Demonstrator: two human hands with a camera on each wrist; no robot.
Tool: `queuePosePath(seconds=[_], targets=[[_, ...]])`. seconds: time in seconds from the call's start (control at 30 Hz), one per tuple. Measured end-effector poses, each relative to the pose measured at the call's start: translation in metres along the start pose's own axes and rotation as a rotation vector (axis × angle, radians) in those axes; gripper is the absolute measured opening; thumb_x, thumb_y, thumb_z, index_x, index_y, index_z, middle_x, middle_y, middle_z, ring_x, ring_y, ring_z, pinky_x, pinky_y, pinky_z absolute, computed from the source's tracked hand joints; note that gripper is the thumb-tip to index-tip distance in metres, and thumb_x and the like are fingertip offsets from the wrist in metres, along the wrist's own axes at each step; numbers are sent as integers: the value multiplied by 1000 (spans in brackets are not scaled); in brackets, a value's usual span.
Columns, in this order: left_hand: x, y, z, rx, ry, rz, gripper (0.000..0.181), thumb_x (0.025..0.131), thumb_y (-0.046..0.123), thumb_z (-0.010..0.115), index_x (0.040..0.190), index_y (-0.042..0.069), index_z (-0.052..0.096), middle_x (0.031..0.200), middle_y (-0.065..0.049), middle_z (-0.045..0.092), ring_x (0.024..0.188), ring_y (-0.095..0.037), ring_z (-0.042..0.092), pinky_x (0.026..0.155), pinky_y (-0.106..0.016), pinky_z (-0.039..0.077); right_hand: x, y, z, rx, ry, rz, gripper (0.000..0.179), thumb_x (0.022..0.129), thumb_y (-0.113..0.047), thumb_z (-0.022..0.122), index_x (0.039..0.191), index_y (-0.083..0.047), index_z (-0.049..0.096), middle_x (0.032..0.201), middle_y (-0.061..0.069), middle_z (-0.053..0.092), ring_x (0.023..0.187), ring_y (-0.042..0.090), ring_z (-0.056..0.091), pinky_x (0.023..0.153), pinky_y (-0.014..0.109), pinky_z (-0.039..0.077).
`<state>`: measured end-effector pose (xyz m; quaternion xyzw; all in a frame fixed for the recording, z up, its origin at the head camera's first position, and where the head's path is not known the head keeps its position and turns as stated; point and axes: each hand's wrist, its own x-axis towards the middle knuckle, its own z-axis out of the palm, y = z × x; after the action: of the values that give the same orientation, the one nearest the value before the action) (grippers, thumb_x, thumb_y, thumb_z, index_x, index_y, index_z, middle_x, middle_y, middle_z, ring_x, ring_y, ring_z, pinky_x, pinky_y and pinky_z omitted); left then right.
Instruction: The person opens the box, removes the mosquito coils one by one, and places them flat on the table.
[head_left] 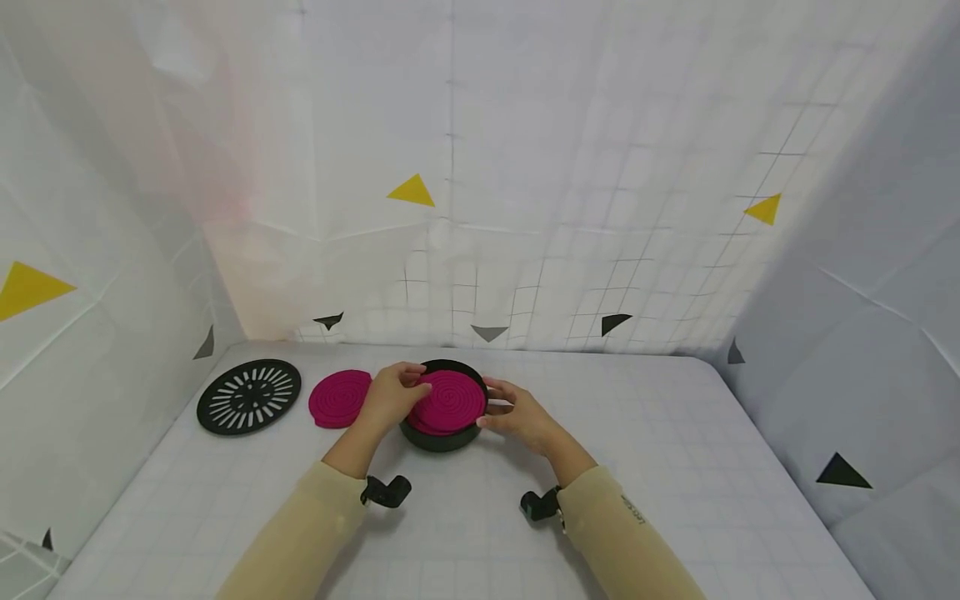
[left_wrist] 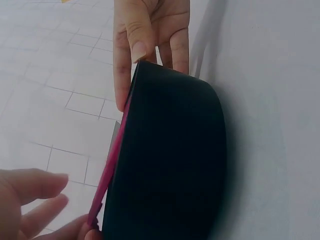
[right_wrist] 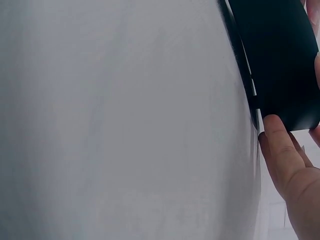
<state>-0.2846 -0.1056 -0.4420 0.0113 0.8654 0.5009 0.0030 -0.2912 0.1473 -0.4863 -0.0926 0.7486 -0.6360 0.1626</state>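
Note:
A pink spiral mosquito coil (head_left: 450, 402) lies in a round black tin (head_left: 441, 443), slightly tilted, one edge rising past the rim in the left wrist view. My left hand (head_left: 388, 393) pinches the coil's left edge, its thumb over the coil. On the opposite side my right hand (head_left: 521, 418) holds the tin's wall, thumb near the front and fingers spread along the side. The tin's dark outer wall (left_wrist: 170, 150) fills much of the left wrist view and hides the coil's face there.
Another pink coil (head_left: 337, 400) lies on the white table (head_left: 465, 533), left of the tin and partly behind my left hand. Farther left is a round black slotted lid (head_left: 281, 407). White sheets with yellow and black triangles surround the table.

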Motion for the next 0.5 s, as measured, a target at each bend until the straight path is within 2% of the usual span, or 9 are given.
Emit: queuePosePath(seconds=[0.17, 0.5], targets=[[0, 2, 1, -43, 35, 10, 35, 93, 15, 71, 127, 5, 66, 125, -17, 66, 120, -31, 59, 96, -45, 52, 0, -1, -1, -2, -5, -10, 81, 83, 0, 80, 153, -14, 42, 149, 19, 45, 133, 37, 50, 98, 39, 52], [-3, 2, 2, -104, 35, -10, 38, 93, 12, 71, 130, 4, 64, 130, -16, 63, 125, -30, 57, 99, -45, 51, 2, 2, -1, 15, -5, 5, 80, 83, 0, 80, 152, -15, 43, 149, 18, 46, 133, 36, 50, 96, 38, 53]])
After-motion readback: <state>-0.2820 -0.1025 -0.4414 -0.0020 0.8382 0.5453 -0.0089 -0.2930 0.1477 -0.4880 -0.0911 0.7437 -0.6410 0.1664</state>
